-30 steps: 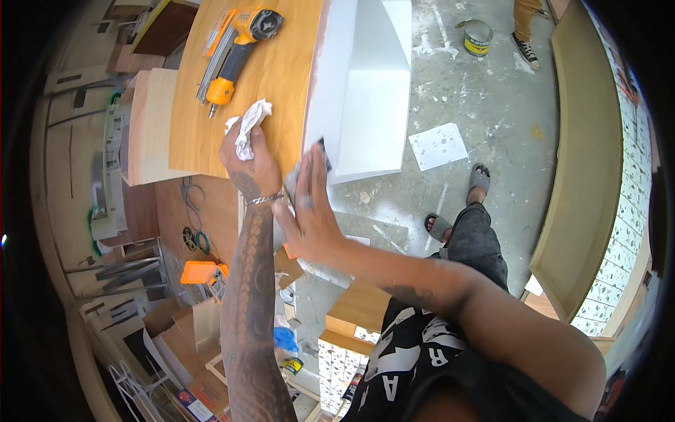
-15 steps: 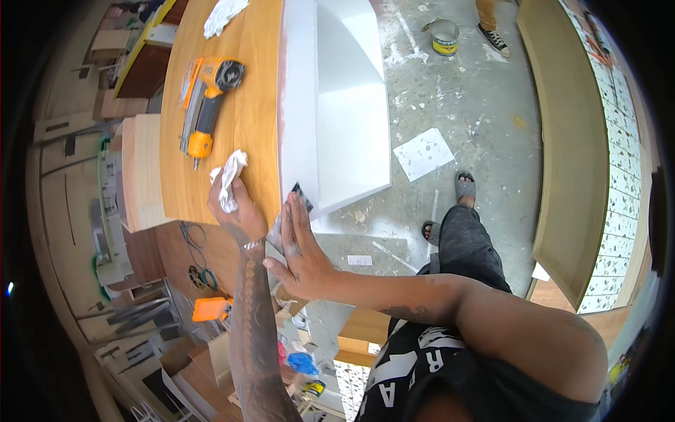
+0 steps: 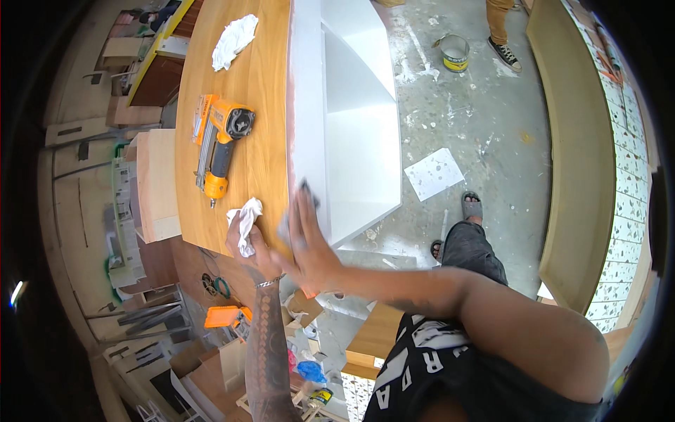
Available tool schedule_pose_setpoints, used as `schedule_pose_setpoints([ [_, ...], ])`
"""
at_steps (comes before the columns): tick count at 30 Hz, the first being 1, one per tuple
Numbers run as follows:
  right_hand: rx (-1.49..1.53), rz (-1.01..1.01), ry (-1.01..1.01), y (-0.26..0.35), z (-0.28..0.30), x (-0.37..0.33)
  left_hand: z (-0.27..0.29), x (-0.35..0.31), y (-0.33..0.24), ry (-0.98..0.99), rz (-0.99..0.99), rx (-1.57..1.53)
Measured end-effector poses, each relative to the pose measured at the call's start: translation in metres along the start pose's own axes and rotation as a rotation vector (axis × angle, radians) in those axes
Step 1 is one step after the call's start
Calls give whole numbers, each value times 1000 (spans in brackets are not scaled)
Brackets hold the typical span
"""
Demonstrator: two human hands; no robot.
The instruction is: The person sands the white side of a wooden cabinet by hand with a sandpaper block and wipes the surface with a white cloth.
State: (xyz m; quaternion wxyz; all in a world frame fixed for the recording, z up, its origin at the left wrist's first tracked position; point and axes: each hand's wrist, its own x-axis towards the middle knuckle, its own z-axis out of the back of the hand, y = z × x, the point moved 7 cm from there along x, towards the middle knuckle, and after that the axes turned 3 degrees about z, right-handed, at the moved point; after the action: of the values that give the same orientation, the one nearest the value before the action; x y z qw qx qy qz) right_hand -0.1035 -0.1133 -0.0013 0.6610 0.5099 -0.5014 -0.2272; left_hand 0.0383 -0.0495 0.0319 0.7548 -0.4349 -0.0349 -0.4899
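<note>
A crumpled white cloth (image 3: 246, 228) is gripped in my left hand (image 3: 261, 257), which rests near the front edge of the wooden top (image 3: 271, 105). My right hand (image 3: 309, 246) lies alongside, its fingers stretched forward and pressed onto the whitish edge strip (image 3: 307, 105) of the cabinet. Under those fingers a dark grey piece like sandpaper (image 3: 314, 202) shows in part; the rest is covered, and the fingertips are slightly blurred. Left of the strip, an orange and black nail gun (image 3: 223, 144) lies on the wood, with another white cloth (image 3: 234, 42) beyond it.
White open compartments (image 3: 362, 151) face right. On the paint-spotted floor are a spotted paper sheet (image 3: 434, 174) and a paint can (image 3: 455, 53). Another person's shoe (image 3: 505, 55) stands beside the can. A long panel (image 3: 573, 162) leans at right. Stacked boards (image 3: 158, 183) sit at left.
My right hand has slid farther along the whitish strip, away from the near corner. My left hand still grips the cloth at much the same place. The whole view has shifted slightly.
</note>
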Motion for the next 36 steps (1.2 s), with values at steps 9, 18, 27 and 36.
schedule_pose_setpoints([
  [9, -114, -202, -168, -143, 85, 262, -11, 7, -23, 30, 25, 106],
  [18, 91, -45, 219, -38, -3, -8, -1, 6, -24, 40, 79, 205],
  [27, 139, -443, -289, -221, 105, 285, -15, 15, -29, 84, 94, 304],
  [36, 35, -35, 16, -98, 37, 123, -5, 11, -24, 89, 70, 401],
])
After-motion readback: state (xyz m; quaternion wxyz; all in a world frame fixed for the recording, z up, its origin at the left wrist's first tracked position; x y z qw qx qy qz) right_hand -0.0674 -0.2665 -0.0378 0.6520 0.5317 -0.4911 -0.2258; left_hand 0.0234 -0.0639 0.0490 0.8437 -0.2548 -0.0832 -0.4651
